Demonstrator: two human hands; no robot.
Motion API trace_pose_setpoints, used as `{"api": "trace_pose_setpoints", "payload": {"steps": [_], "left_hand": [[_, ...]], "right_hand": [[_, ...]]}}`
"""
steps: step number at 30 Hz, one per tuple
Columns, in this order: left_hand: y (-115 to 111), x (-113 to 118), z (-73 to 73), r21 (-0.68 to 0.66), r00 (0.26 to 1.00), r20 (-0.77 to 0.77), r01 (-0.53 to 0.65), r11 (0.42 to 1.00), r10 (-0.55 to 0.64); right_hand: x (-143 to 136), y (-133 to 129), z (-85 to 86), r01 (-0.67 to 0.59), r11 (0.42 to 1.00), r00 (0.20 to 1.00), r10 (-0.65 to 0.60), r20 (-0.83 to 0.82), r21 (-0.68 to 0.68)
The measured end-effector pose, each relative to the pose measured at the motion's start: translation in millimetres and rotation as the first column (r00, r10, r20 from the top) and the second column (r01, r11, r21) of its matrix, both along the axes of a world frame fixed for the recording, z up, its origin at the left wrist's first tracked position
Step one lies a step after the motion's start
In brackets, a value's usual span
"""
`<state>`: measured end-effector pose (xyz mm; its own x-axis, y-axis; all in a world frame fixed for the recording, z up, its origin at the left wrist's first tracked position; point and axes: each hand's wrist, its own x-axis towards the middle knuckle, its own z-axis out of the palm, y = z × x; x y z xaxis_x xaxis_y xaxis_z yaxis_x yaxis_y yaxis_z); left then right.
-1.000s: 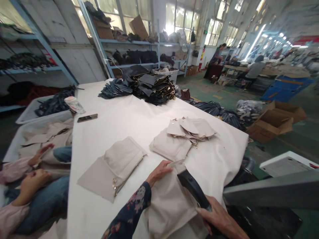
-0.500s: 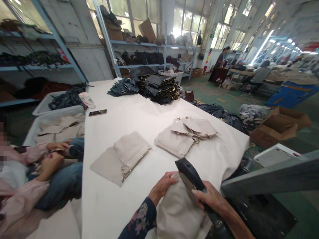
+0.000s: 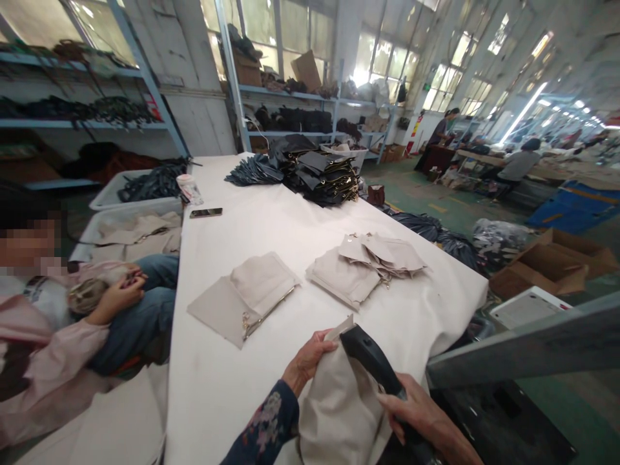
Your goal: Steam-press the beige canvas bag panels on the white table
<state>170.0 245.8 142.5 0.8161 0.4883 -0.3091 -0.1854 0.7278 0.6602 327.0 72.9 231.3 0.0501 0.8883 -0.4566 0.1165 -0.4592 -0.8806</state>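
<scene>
My left hand (image 3: 310,356) pinches the upper edge of a beige bag (image 3: 339,407) that hangs in loose folds over the table's near side. My right hand (image 3: 411,407) is wrapped around a black handheld tool (image 3: 372,356) with a broad, blunt head; its exact kind is unclear. The tool's head lies against the bag's upper edge, close to my left fingertips. Part of the bag is hidden behind the tool and my right hand. Farther up the table lie a beige bag with its flap spread (image 3: 247,294) and a small pile of beige bags (image 3: 361,271) with metal clasps.
Black bags (image 3: 314,171) are heaped at the far end of the white table (image 3: 232,394). A phone (image 3: 206,212) lies by the left edge. To the left sits a co-worker (image 3: 116,303), beside bins of pieces. A metal beam (image 3: 508,352) and cardboard boxes (image 3: 547,261) stand right.
A corner of the bag now sticks up beside the tool's head. The scene has shifted slightly rightward in view. At left, the co-worker's hands have come closer together.
</scene>
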Motion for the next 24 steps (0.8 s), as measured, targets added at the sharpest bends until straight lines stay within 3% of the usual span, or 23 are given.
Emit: {"api": "trace_pose_setpoints", "payload": {"steps": [7,10,13,17,18,19,21,22,24], "left_hand": [[-10.6,-7.4,6.5,0.057,1.000,-0.029,-0.001,0.998,0.003],[0.2,-14.6,16.4,0.119,0.996,-0.060,-0.056,0.991,0.064],[30.0,-29.5,42.6,0.226,0.986,-0.084,-0.124,0.966,0.146],[69.6,-48.3,107.3,0.413,0.966,-0.098,-0.179,0.893,0.239],[73.8,-49.5,124.6,0.506,0.961,-0.101,-0.172,0.845,0.256],[74.8,-48.5,139.9,0.656,0.956,-0.110,-0.136,0.743,0.273],[67.0,-39.9,157.9,0.900,0.935,-0.141,-0.016,0.435,0.325],[58.6,-33.0,158.1,0.958,0.916,-0.184,0.087,0.272,0.355],[34.6,-17.6,138.2,0.934,0.840,-0.342,0.354,0.050,0.422]], "right_hand": [[-0.1,14.9,6.7,0.069,0.996,0.997,-0.071,0.038,0.049],[5.6,14.2,15.8,0.096,0.991,0.992,-0.103,0.072,0.094],[15.8,4.9,22.3,0.128,0.986,0.986,-0.138,0.094,0.104],[26.4,-12.0,23.1,0.167,0.983,0.973,-0.178,0.146,0.081],[27.4,-15.6,22.6,0.178,0.981,0.970,-0.188,0.156,0.074],[28.0,-18.8,22.1,0.192,0.979,0.967,-0.201,0.159,0.067],[28.2,-24.3,21.0,0.211,0.976,0.965,-0.218,0.144,0.060],[28.2,-26.8,20.2,0.210,0.976,0.967,-0.217,0.136,0.063],[28.8,-31.5,18.1,0.203,0.977,0.969,-0.209,0.131,0.059]]}}
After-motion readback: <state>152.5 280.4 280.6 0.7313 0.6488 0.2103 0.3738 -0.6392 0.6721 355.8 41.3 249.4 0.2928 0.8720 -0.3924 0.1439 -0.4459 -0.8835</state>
